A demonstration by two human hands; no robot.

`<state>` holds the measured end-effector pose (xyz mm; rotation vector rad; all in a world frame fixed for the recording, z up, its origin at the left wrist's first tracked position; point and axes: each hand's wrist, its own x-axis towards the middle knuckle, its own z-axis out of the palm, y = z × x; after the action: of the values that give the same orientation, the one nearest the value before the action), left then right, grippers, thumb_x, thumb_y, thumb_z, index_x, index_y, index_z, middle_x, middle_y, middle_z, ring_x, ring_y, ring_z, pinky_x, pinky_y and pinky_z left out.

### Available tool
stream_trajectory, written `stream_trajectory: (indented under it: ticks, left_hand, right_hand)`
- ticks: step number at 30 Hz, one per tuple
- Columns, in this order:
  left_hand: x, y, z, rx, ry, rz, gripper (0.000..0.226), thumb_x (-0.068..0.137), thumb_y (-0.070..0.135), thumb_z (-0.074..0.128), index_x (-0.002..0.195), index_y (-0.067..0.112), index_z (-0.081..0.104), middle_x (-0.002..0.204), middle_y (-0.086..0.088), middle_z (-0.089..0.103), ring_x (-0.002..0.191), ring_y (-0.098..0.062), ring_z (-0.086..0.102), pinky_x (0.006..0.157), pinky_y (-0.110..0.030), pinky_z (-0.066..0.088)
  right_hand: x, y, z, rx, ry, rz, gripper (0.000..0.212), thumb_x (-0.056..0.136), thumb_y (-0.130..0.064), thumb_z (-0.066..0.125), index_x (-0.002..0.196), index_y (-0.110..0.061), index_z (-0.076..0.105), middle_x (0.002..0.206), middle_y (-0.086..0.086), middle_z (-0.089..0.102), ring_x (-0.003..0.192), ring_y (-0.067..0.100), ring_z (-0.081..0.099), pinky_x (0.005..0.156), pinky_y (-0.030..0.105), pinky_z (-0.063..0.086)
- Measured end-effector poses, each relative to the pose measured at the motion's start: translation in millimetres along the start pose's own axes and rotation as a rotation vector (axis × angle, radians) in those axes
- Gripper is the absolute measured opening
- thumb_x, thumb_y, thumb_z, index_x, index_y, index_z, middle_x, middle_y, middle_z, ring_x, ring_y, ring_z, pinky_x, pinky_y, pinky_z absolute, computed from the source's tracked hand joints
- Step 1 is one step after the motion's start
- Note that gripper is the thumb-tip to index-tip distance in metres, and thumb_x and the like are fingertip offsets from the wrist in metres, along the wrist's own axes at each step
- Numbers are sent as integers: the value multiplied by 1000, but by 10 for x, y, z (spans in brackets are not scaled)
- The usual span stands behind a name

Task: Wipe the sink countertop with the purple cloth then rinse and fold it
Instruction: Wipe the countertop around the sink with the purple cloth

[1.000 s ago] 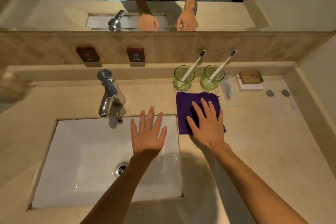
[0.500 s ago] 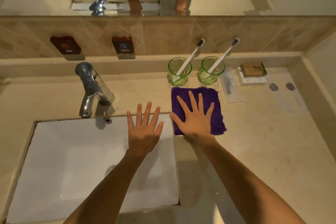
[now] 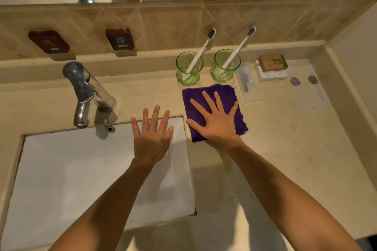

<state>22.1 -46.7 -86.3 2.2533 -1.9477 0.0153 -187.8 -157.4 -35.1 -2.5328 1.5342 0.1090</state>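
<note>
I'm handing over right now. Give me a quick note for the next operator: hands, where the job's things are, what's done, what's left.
Right hand: flat, fingers spread, pressing the square purple cloth on the beige stone countertop, right of the white rectangular sink basin.
Left hand: open, empty, over the basin's back right corner.
Chrome tap: no water visible.
Done: cloth under hand; wiping progress unclear.
Left: wipe, rinse, fold.

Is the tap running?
Off, it seems: no stream shows under the tap, and the sink looks dry.
</note>
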Motion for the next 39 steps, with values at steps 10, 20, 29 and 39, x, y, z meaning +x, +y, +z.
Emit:
stream_trajectory:
  ticks: [10, 20, 29, 39]
  left_hand:
    - [-6, 18, -79, 2, -100, -2, 58, 108, 46, 30, 159, 17, 26, 165, -17, 21, 153, -45, 16, 117, -73, 16]
    - [20, 74, -232, -121, -290, -124, 61, 99, 60, 2, 153, 40, -20, 166, 6, -24, 153, -25, -24, 121, -61, -15]
    - [-10, 93, -250, -127, -307, -141, 64, 99, 63, 3, 159, 41, -4, 169, 8, -14, 155, -21, -22, 121, -58, -17]
    - [2, 105, -218, -123, -292, -134, 64, 101, 63, 5, 160, 39, -3, 169, 6, -14, 155, -21, -22, 121, -57, -19]
  right_hand:
    - [-380, 58, 27, -10, -69, 59, 74, 87, -87, 11, 153, -55, -6, 169, -9, -11, 155, 26, -14, 109, 77, -6]
    - [-1342, 38, 126, 12, -20, 53, 71, 89, -83, 27, 154, -53, 20, 169, -6, 11, 156, 30, 8, 108, 80, 7]
    - [-2436, -77, 273, 103, 12, 55, 70, 88, -79, 45, 151, -53, 31, 166, -6, 26, 153, 32, 21, 106, 82, 17]
    - [-2258, -102, 263, 100, -31, 77, 67, 88, -80, 42, 149, -55, 32, 166, -6, 26, 153, 30, 24, 106, 82, 18]
